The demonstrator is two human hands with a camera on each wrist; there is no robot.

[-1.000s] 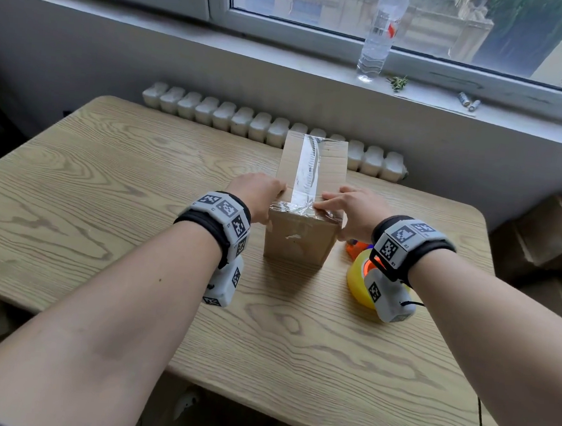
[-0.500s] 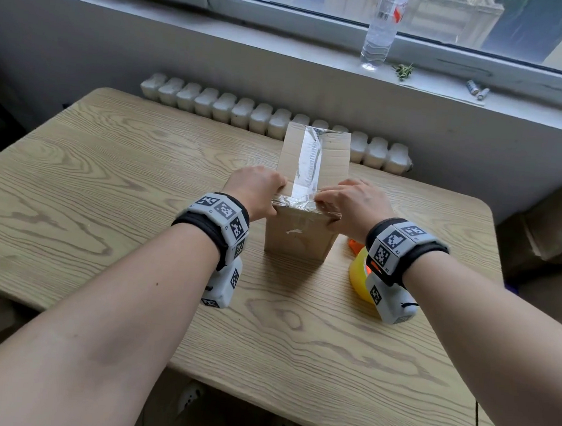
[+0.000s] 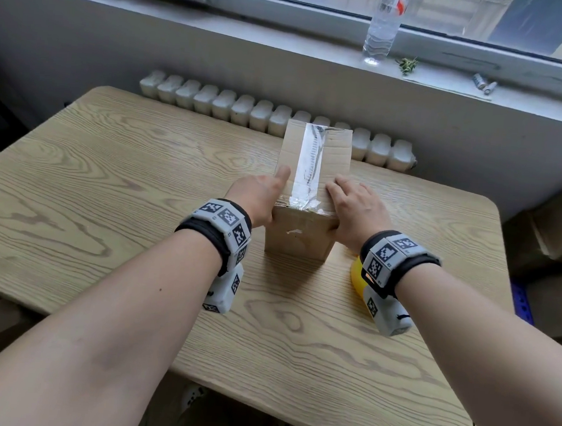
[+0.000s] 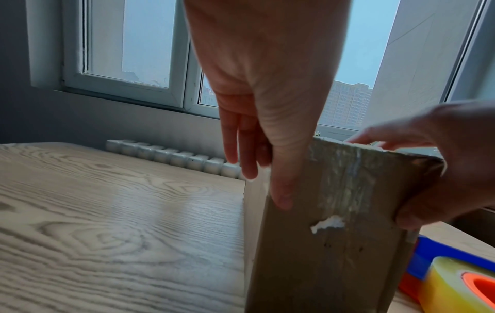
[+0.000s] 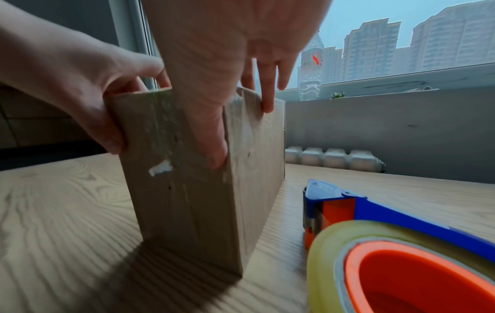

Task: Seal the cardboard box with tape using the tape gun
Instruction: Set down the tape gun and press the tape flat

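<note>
The cardboard box (image 3: 304, 234) in the centre of the frame is matt brown paperboard, with a small torn white spot on its near face. The tape (image 3: 308, 161) along its top is clear glossy film, wrinkled and shining. The worktop (image 3: 109, 181) is pale wood with a strong grain and a smooth, slightly satin finish. At lower right, the tape gun (image 5: 348, 203) is glossy blue and orange plastic; its roll (image 5: 327, 254) is yellowish, translucent and smooth.

Open table (image 3: 113, 207) left of the box (image 3: 299, 237); tape gun (image 5: 396, 249) close on its right.
</note>
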